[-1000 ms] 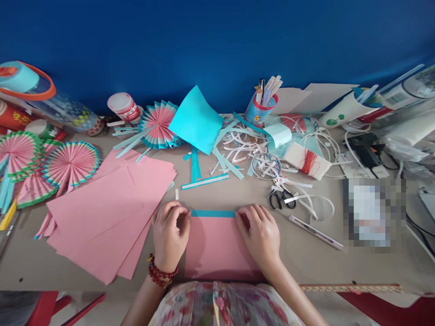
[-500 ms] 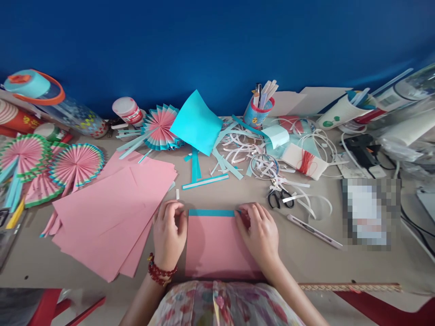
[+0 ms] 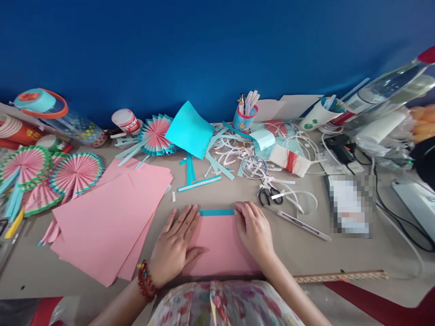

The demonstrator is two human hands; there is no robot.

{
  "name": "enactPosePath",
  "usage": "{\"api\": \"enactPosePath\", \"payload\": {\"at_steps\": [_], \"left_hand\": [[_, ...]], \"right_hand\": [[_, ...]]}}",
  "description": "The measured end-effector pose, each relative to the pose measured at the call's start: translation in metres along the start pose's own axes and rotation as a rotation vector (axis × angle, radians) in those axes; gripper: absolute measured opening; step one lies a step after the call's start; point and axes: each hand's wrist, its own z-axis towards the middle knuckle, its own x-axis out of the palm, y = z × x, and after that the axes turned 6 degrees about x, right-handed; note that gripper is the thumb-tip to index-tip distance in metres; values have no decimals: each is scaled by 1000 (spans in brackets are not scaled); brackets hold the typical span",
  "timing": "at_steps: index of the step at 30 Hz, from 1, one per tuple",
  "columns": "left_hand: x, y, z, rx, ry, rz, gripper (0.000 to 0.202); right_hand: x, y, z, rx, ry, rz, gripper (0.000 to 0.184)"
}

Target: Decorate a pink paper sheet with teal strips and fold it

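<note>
A pink sheet of paper (image 3: 219,246) lies in front of me with a blue strip (image 3: 217,212) along its far edge. My left hand (image 3: 174,244) rests flat on the sheet's left side, fingers spread, fingertips by the strip's left end. At the far right corner my right hand (image 3: 255,231) has its fingers curled together, thumb and fingertips closed on the blue-edged paper. That corner is hidden under the fingers. Left of my hands, a stack of pink paper (image 3: 112,217) is fanned out on the table.
Black-handled scissors (image 3: 270,195) and a pale utility knife (image 3: 302,225) lie to the right. Behind are paper scraps (image 3: 234,147), a blue square sheet (image 3: 190,129) and a pen cup (image 3: 244,118). Folded paper fans (image 3: 76,174) sit left; a glue gun (image 3: 340,147) lies far right.
My left hand has gone from curled fingers beside the sheet's far left corner to lying flat across its left side. My right hand stays at the far right corner. The view has shifted slightly right.
</note>
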Motion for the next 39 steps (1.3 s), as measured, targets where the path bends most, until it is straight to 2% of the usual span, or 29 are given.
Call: {"api": "enactPosePath", "payload": {"at_steps": [4, 10, 12, 15, 20, 23, 26, 29, 32, 34, 36, 39], "left_hand": [[-1, -1, 0, 6, -17, 6, 84], [-2, 2, -9, -60, -44, 49, 90], [0, 3, -12, -79, -54, 56, 90], [4, 3, -13, -94, -70, 56, 90], [6, 2, -10, -144, -85, 104, 91], [5, 3, -10, -168, -90, 127, 85], [5, 4, -11, -205, -124, 99, 79], [5, 7, -9, -252, -190, 11, 70], [-2, 17, 1, -307, -324, -109, 62], [-10, 28, 14, -309, -414, -185, 56], [-17, 41, 31, -294, -448, -278, 49], [-21, 61, 57, -437, -495, -603, 48]], "right_hand": [[-6, -8, -4, -135, 72, -88, 32], [-17, -16, -2, -272, 92, -188, 30], [-22, -12, 10, -298, 102, -175, 27], [-24, 5, 43, -318, 121, -151, 22], [0, 43, 106, -408, 269, -222, 17], [16, 55, 122, -405, 291, -268, 15], [23, 55, 122, -403, 287, -250, 9], [21, 51, 119, -394, 304, -208, 10], [14, 48, 117, -408, 351, -135, 16], [9, 48, 117, -431, 382, -77, 18], [4, 50, 118, -455, 401, -31, 20], [-3, 51, 119, -445, 410, 58, 24]]}}
